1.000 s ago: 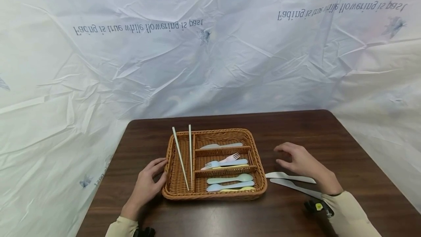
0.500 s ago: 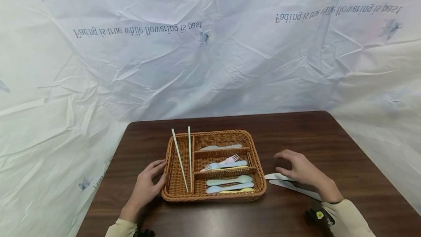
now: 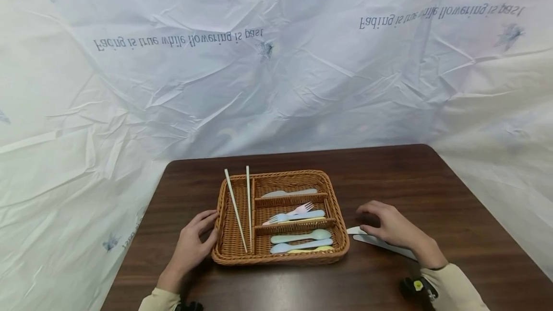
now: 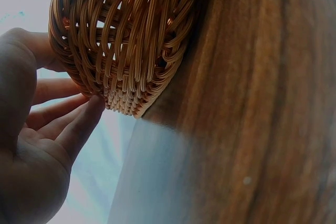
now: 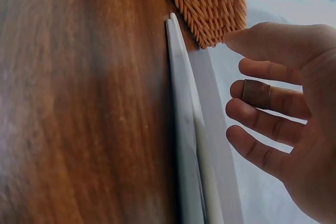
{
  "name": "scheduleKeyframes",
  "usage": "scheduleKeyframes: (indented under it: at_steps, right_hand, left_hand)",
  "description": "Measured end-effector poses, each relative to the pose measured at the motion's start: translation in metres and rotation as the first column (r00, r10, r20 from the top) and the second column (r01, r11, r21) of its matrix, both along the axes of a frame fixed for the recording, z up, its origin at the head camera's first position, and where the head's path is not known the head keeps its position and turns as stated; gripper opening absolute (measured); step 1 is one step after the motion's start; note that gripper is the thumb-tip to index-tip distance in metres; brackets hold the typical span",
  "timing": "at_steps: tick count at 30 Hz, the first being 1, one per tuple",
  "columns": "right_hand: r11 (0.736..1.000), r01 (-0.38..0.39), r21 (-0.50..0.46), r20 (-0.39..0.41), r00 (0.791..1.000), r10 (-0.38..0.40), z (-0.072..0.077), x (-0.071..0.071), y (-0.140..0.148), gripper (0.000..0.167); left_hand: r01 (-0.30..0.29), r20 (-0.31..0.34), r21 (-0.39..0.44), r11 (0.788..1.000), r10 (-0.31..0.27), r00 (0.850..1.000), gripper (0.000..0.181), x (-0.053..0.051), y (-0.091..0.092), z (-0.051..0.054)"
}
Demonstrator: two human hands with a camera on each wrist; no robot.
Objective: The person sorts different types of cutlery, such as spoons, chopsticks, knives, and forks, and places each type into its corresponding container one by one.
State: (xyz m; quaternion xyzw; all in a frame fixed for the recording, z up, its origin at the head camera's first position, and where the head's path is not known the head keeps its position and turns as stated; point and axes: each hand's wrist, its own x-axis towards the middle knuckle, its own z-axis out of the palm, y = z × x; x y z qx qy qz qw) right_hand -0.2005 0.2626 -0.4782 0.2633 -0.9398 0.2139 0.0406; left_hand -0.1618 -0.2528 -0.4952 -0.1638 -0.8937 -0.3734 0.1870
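Note:
In the head view, a brown wicker basket (image 3: 281, 259) with compartments stands mid-table. My left hand (image 3: 190, 246) touches its left side with relaxed fingers; the left wrist view has the thumb against the weave. To the basket's right, two pale table knives (image 3: 384, 245) lie on the tabletop, partly covered by my right hand (image 3: 390, 226). That hand hovers above them, fingers loosely bent and nothing held. The right wrist view puts the knives (image 5: 184, 108) apart from its fingertips. Two white chopsticks (image 3: 249, 205) lean in the basket's left compartment.
Inside the basket, a grey knife (image 3: 298, 192) lies in the back compartment, several forks (image 3: 302, 215) in the middle and several spoons (image 3: 300, 238) in front. The dark wooden table (image 3: 276, 284) extends around it. A wrinkled white cloth (image 3: 276, 85) hangs behind.
My right hand has moved down and slightly left over the knives, covering more of them. The left hand stays at the basket's side.

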Motion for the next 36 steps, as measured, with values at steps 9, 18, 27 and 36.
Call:
scheduleKeyframes:
  at_steps: [9,18,27,36]
  right_hand:
    - [0.996,-0.075,-0.04,0.002,0.997,0.075,-0.006,-0.002,0.001,0.03]
    - [0.997,-0.076,0.018,0.021,0.997,0.075,-0.009,-0.003,0.0,0.028]
    - [0.998,-0.032,0.051,0.038,0.999,0.03,-0.008,-0.003,-0.001,0.029]
    - [0.997,-0.054,0.05,0.043,0.998,0.052,-0.011,-0.003,-0.001,0.029]
  left_hand:
    - [0.001,-0.002,0.0,1.0,-0.001,1.0,0.038,-0.002,-0.001,0.0]
    - [-0.011,0.02,0.005,1.0,0.011,1.0,0.038,-0.001,0.0,0.0]
    - [-0.009,0.004,-0.003,1.0,0.009,1.0,0.038,-0.001,0.001,0.0]
    - [-0.024,0.024,-0.001,1.0,0.024,0.999,0.037,-0.001,0.001,-0.001]
